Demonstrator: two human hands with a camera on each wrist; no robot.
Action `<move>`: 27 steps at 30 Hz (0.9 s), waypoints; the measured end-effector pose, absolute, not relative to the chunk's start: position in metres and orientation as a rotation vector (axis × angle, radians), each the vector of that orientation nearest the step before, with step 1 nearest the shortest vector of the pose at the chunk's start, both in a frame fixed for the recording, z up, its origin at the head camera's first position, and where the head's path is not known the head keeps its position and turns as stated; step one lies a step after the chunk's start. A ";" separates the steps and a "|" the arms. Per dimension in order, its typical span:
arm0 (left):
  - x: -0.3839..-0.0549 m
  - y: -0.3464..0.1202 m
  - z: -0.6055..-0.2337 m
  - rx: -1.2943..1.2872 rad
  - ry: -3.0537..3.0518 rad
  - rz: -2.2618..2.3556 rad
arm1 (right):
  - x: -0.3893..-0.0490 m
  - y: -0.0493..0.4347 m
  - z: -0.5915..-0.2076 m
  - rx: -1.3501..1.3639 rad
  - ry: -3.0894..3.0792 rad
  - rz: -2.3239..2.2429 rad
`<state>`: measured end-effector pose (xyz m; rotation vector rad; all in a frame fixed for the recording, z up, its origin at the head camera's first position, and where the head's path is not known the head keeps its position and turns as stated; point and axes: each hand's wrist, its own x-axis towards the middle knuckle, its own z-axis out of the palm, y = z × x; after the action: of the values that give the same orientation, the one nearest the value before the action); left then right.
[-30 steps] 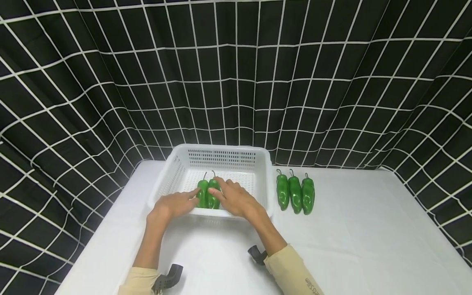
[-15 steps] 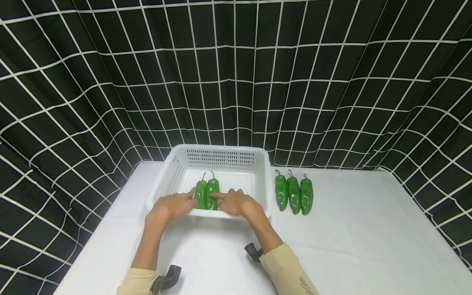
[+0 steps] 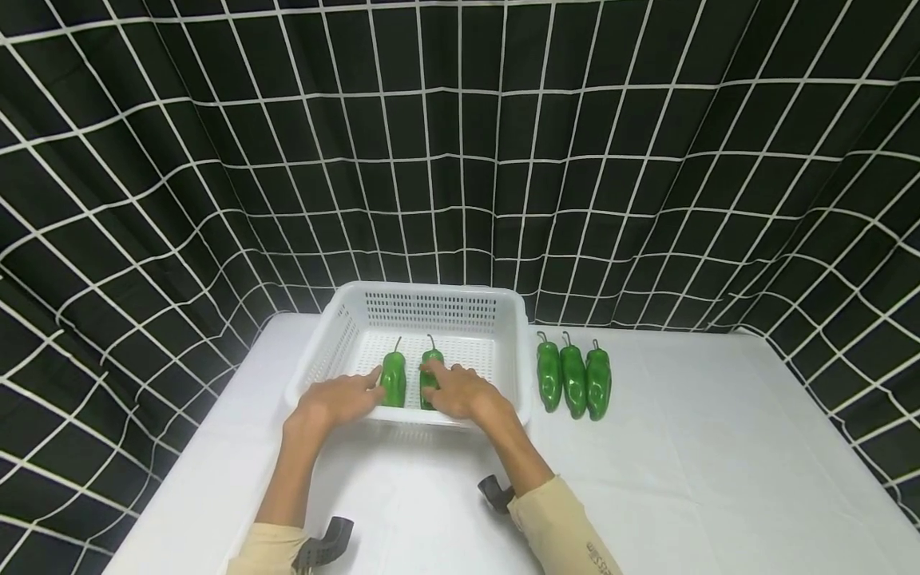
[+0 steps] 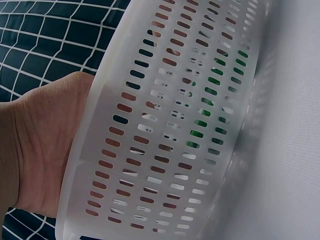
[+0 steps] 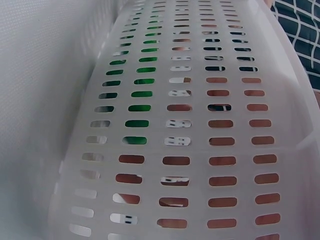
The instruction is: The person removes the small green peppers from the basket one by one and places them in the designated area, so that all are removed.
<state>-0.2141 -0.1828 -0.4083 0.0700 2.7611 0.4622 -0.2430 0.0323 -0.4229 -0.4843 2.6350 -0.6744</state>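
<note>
Two green chili peppers lie inside a white slotted basket (image 3: pixel 509 335), stems pointing away. The left pepper (image 3: pixel 393 378) has the left hand (image 3: pixel 336 401) beside it, index finger and thumb reaching its left side. Over the right pepper (image 3: pixel 431 354) is the right hand (image 3: pixel 464 391), holding it with thumb and fingers and covering part of it. A gap separates the two peppers. Both wrists pass over the basket's near rim. In the wrist views the basket wall (image 4: pixel 90 150) hides most of the fingers, and green shows through its slots (image 5: pixel 137 123).
Three more green peppers (image 3: pixel 573 379) lie side by side on the white table (image 3: pixel 690 447), right of the basket. Black curtains (image 3: pixel 460 128) with a white grid stand behind and at both sides. A dark wrist mount (image 3: pixel 496 493) sits at each sleeve.
The right hand lifted off the right pepper's top, then took hold of it and shifted it right, opening a gap between the two peppers. The left hand has stayed almost still.
</note>
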 end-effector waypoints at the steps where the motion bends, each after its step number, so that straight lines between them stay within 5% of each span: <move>1: -0.214 -0.183 -0.408 0.070 2.758 0.461 | -0.243 0.032 -0.423 -0.489 2.625 -0.654; 27: -0.214 -0.183 -0.409 0.081 2.762 0.464 | -0.242 0.035 -0.420 -0.436 2.821 -0.872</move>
<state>-0.2135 -0.1831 -0.4089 0.0814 2.7623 0.4635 -0.2424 0.0350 -0.4198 -0.4365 2.8212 -0.8720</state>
